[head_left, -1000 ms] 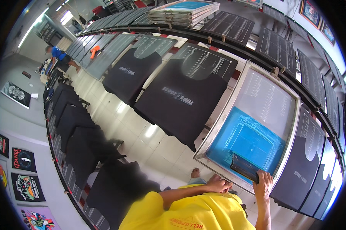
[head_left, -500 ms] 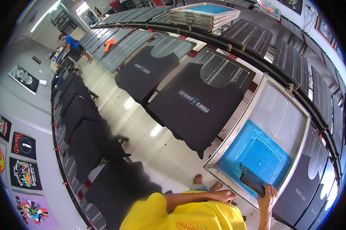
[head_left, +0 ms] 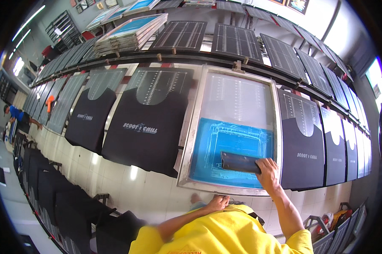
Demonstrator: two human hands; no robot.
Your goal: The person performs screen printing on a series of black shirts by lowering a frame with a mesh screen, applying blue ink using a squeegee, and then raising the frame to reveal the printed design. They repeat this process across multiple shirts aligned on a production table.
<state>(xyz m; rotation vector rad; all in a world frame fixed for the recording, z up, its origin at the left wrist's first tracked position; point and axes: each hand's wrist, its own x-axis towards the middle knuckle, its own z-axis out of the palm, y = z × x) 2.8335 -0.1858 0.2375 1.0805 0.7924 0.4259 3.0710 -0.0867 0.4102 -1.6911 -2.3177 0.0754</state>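
Observation:
A framed printing screen [head_left: 277, 127] lies over one of the boards in front of me, with a blue stencil area [head_left: 203, 163] in its nearer half. On that blue part rests a dark squeegee [head_left: 239, 162], tilted, and my right hand [head_left: 268, 172] grips its right end. My left hand [head_left: 218, 203] is held at my waist, just short of the screen's near edge. Its fingers are curled in, and whatever may be in them is hidden. Black shirts with a pale print, one left [head_left: 146, 131] and one right [head_left: 303, 154], lie stretched on boards either side of the screen.
Behind the screen runs a dark rail [head_left: 191, 56] with more boards beyond it. Stacked screens [head_left: 131, 31] stand at the far left. Dark draped boards [head_left: 76, 194] line the left row. A person in blue [head_left: 18, 114] bends over at the far left.
My view has swung to the right, so the screen now sits nearer the middle and looks straighter. My right hand stays on the squeegee; my left hand remains near my waist.

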